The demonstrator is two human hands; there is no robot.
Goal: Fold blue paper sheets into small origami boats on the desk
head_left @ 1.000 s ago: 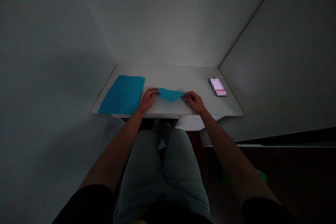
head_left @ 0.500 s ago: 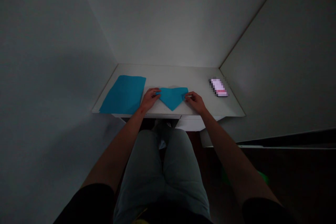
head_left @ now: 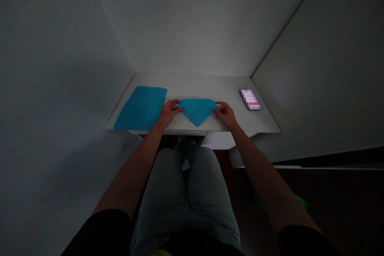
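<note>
Folded paper [head_left: 197,111] sits between a blue sheet [head_left: 141,108] and a phone [head_left: 251,100].

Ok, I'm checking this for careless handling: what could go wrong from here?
The left hand and right hand hold opposite ends of the small folded blue sheet, so uneven pulling might skew or crumple it. The left hand also sits close beside the larger blue sheet and might nudge it. That one lies along the front edge of the white table, so a knock could push it partly off.
</note>
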